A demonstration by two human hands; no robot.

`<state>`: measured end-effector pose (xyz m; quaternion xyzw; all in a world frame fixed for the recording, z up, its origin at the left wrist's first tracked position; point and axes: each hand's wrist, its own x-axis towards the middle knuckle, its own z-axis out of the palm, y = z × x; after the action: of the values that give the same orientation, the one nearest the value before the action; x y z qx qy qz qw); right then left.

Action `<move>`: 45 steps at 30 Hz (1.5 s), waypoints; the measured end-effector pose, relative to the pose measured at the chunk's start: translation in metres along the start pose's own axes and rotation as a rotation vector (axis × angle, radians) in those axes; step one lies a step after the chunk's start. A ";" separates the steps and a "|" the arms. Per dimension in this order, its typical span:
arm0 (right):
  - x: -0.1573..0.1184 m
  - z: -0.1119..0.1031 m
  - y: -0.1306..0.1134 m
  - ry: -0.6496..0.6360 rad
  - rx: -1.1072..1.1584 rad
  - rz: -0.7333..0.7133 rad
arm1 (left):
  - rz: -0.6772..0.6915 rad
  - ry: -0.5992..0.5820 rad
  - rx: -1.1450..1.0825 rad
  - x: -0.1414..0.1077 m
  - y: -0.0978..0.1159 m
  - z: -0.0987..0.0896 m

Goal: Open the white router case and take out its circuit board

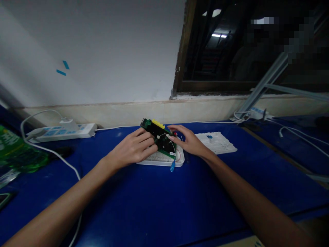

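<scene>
Left hand clamps green PCB above white breadboard, narrow grip. Right hand has fingertips at small white wire connector, can't tell if pinching; PCB partly hidden by fingers.

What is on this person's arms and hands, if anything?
Nothing appears to be worn. The left forearm and right forearm are bare, with no sleeves, watch or bracelet in view. The left hand and right hand have no gloves, and no rings can be seen.
</scene>
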<state>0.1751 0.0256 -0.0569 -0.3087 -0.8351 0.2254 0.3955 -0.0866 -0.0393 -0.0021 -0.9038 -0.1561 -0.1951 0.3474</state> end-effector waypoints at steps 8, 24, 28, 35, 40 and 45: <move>0.003 0.006 0.011 -0.021 0.345 0.204 | -0.046 0.049 0.016 -0.012 0.000 0.013; -0.001 0.001 -0.015 0.152 0.328 0.184 | -1.303 0.034 -1.138 -0.026 -0.017 0.038; -0.008 0.004 -0.024 0.238 0.071 0.055 | -1.555 -0.035 -1.646 -0.019 -0.018 0.032; -0.017 0.008 -0.036 -0.050 -0.278 -0.263 | -1.375 0.005 -1.755 -0.023 -0.026 0.026; -0.012 0.000 -0.040 -0.186 -0.274 -0.233 | -1.269 -0.052 -1.688 -0.033 -0.025 0.035; -0.013 -0.008 -0.030 -0.262 -0.209 -0.157 | -1.394 -0.038 -1.858 -0.029 -0.022 0.029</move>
<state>0.1776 -0.0036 -0.0399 -0.2500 -0.9199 0.1443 0.2653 -0.1140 -0.0080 -0.0231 -0.5317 -0.4216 -0.3698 -0.6346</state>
